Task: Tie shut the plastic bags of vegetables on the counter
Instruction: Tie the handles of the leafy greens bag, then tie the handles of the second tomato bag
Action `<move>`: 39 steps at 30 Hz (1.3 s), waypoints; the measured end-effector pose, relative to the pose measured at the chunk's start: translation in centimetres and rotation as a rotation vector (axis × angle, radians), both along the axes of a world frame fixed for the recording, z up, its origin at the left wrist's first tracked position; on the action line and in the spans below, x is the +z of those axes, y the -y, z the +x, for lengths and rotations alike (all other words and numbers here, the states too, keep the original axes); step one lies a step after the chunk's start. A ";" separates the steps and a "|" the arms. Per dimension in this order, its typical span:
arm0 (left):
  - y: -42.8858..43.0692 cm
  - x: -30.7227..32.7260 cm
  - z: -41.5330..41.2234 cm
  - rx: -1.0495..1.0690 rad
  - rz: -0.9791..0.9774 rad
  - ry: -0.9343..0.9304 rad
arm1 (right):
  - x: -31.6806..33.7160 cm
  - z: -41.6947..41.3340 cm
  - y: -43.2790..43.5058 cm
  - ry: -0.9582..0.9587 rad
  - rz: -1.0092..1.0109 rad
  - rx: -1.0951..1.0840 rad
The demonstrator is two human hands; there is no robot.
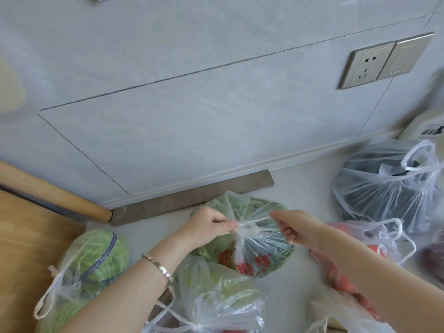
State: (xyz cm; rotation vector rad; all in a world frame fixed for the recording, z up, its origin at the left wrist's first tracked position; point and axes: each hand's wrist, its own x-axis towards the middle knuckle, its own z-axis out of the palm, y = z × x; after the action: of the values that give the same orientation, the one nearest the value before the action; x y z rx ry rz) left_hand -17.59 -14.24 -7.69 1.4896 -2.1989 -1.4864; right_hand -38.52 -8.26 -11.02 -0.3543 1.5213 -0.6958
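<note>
A clear plastic bag with a green cabbage (pixel 254 207) and red printing lies in the middle of the counter. My left hand (pixel 211 224) pinches one twisted handle of this bag, and my right hand (pixel 295 227) pinches the other. The two handles cross between my hands and are pulled taut. To the left lies another bag with a green cabbage (pixel 96 255), its handles loose. A bag of pale leafy greens (pixel 216 294) sits in front, below my hands. On the right lies a bag of red vegetables (pixel 348 280), partly under my right forearm.
A larger bag with dark contents (pixel 389 186) stands at the back right. A wooden board (pixel 24 248) and a rolling pin (pixel 48 191) are at the left. A grey strip (pixel 192 195) runs along the tiled wall, which carries a socket (pixel 367 66).
</note>
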 end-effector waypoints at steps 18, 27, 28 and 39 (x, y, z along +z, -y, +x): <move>-0.3 -0.8 1.0 0.268 -0.140 0.221 | 1.4 3.2 -0.2 -0.556 -0.180 -0.067; -5.9 4.3 -5.8 -0.190 -0.297 -0.072 | 7.8 0.0 -5.7 -0.899 -0.317 0.275; -6.9 4.5 -6.8 -0.251 -0.165 -0.105 | 8.5 -0.8 -6.8 -0.910 -0.300 0.291; -12.9 1.5 -17.3 -0.487 -0.265 0.071 | 8.4 -13.3 -14.1 -1.144 -0.172 0.426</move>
State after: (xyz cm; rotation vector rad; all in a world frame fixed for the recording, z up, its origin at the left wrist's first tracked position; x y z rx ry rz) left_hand -34.88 -1.36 -6.17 0.9840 -2.8109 -1.1836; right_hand -51.81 5.87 -2.57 -1.3221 2.3288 -0.2481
